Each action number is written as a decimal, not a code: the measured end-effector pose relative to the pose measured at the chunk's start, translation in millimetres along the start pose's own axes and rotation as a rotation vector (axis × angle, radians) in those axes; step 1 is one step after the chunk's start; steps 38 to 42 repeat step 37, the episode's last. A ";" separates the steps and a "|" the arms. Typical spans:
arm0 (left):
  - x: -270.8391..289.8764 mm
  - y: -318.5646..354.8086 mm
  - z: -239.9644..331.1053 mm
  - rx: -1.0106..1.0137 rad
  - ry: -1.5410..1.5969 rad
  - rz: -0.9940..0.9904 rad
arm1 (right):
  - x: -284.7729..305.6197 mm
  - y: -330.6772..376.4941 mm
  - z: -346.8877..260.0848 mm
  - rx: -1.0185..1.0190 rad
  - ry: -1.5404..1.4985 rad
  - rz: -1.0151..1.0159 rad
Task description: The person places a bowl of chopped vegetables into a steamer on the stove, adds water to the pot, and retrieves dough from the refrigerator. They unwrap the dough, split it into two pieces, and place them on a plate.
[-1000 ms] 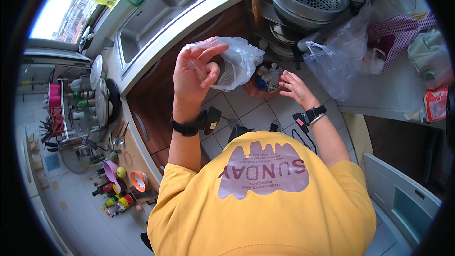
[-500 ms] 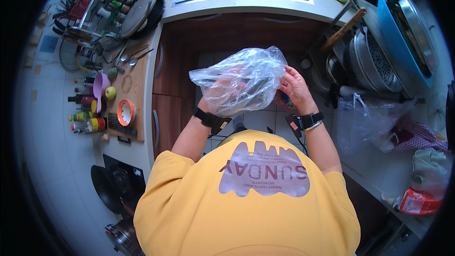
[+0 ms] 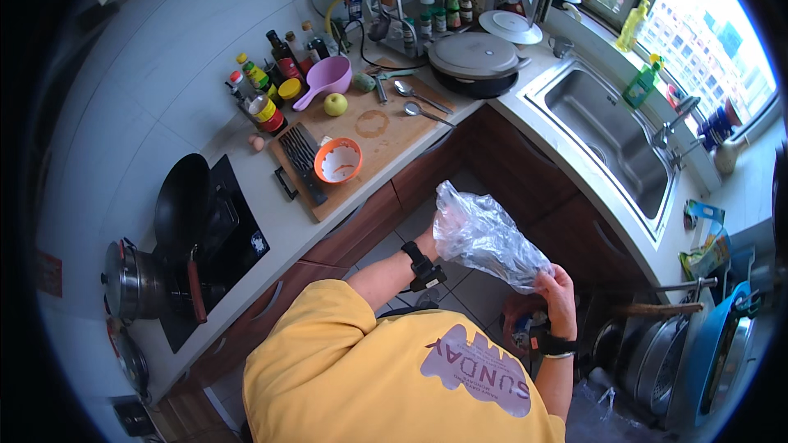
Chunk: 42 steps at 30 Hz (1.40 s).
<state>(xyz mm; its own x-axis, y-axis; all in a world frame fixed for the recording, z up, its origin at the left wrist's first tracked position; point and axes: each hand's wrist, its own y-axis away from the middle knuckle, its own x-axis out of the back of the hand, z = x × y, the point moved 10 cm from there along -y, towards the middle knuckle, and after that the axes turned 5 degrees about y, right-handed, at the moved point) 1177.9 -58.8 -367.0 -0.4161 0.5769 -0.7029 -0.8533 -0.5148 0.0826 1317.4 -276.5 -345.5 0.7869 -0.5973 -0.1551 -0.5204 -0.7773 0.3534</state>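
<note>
A crumpled clear plastic bag [image 3: 495,239] stretches between my hands, above the floor in front of the cabinets. At its lower right end, my right hand [image 3: 556,287] pinches the plastic between thumb and fingers. My left hand [image 3: 444,226] is at the bag's other end, showing only faintly through the film. Whether it is inside the bag or behind it I cannot tell, and its fingers are hidden. Both wrists wear black straps with small boxes. Below my right hand, partly covered by the wrist, is a reddish round container [image 3: 519,318] on the floor.
A wooden cutting board [image 3: 373,143] on the left counter bears an orange-rimmed bowl [image 3: 338,161], a green apple [image 3: 335,104], spoons and a knife. A black wok [image 3: 182,197] stands near the hob. The steel sink [image 3: 603,127] is at the right, pans and a blue basin [image 3: 722,344] lower right.
My view has swung toward the left counter and window. The bag, spread wide before, is now narrower and slants down to the right, with my right hand still pinching its end.
</note>
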 end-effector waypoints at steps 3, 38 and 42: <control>95.8 15.3 3.1 -0.039 -0.027 0.526 | 25.4 -16.8 -6.0 -0.017 -0.057 0.047; 72.2 403.7 -10.0 -0.002 -0.157 0.919 | -290.4 47.8 166.0 -0.090 0.876 -1.238; 72.2 403.7 -10.0 -0.002 -0.157 0.919 | -290.4 47.8 166.0 -0.090 0.876 -1.238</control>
